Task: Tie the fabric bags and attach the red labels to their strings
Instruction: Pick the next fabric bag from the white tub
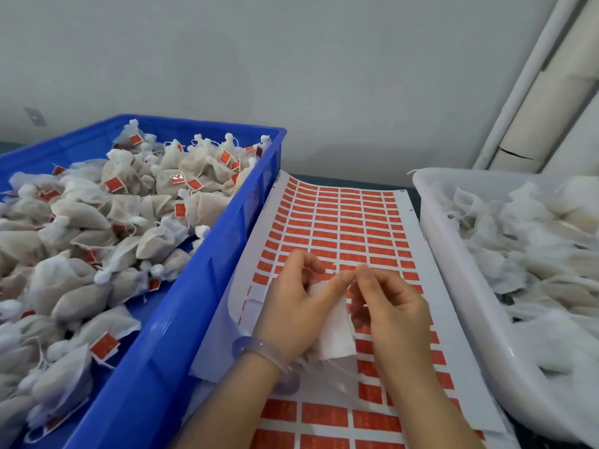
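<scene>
A white fabric bag (335, 335) hangs between my two hands above the sheet of red labels (346, 222). My left hand (298, 306) holds the bag's upper part, fingers curled around it. My right hand (389, 306) pinches something small at the bag's top, where the fingertips of both hands meet; whether that is the string or a label I cannot tell. The bag's neck is hidden by my fingers.
A blue crate (201, 286) on the left holds several tied bags with red labels (113, 184). A white tub (453, 270) on the right holds several bags without labels (534, 247). A grey wall stands behind, with white pipes (531, 92) at the right.
</scene>
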The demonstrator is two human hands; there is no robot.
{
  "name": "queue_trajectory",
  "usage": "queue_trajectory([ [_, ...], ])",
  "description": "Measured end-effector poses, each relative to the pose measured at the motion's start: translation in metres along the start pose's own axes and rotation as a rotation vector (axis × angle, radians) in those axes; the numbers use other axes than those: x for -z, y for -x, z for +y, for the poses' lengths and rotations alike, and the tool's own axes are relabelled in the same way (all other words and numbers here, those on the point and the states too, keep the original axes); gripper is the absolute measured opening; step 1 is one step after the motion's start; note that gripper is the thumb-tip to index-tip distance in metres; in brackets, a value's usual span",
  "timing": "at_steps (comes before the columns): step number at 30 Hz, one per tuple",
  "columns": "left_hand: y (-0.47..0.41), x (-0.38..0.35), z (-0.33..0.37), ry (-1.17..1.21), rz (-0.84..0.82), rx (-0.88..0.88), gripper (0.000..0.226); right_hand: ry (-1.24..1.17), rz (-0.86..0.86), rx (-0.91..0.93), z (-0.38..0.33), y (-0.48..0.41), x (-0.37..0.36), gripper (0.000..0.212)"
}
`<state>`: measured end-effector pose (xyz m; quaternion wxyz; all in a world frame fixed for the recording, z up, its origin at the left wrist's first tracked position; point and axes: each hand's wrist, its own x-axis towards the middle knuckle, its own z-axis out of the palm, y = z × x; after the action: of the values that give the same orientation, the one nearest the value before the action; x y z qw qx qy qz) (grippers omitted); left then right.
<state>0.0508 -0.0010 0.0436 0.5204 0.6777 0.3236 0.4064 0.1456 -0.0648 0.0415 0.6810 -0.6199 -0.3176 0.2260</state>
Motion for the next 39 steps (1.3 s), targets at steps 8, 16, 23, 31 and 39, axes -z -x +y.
queue_trajectory([
  [8, 0.0005, 0.0018, 0.002, -0.058, -0.101, -0.069, 0.008, -0.098, -0.016, -0.059, 0.0035, 0.0002, 0.0, 0.023],
  [16, 0.0011, 0.0017, -0.0004, -0.074, -0.132, -0.082, 0.005, -0.103, -0.016, -0.026, 0.0048, -0.0008, 0.0017, 0.021],
  [23, 0.0, 0.0016, 0.0006, -0.06, -0.131, -0.077, 0.012, -0.077, -0.016, 0.013, 0.0029, 0.001, -0.0007, 0.022],
  [31, 0.001, 0.0007, 0.0034, -0.07, -0.15, -0.097, 0.02, -0.067, -0.006, 0.058, 0.0004, 0.0003, 0.0016, 0.017],
  [39, 0.0021, 0.0017, 0.0052, -0.036, -0.2, -0.09, 0.026, -0.043, 0.023, 0.093, -0.0015, 0.001, 0.0015, 0.014],
])
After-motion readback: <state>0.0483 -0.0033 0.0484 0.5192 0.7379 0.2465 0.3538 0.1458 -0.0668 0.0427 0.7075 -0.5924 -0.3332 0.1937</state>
